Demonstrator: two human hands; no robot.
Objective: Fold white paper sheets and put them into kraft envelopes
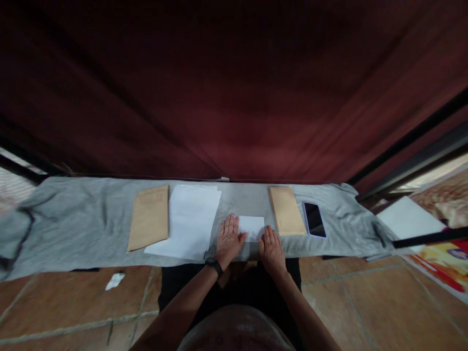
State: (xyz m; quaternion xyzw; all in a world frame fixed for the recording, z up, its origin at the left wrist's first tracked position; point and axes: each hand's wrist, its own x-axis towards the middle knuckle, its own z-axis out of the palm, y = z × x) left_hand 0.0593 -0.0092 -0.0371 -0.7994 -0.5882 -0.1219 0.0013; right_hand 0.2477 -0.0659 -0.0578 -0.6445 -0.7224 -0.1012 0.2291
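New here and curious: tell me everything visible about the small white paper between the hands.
The small white paper lies flat over the grey cloth, a plain rectangle, possibly folded. The left hand covers its left edge; the right hand is at its lower right corner, apparently touching it. No writing is discernible.

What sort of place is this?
Probably a room in a home, judging by the grey cloth under the white papers, the dark red backdrop beyond and the tiled floor below.

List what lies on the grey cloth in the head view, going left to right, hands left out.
Wide brown paper, large white sheets, small white paper, narrow brown paper, phone.
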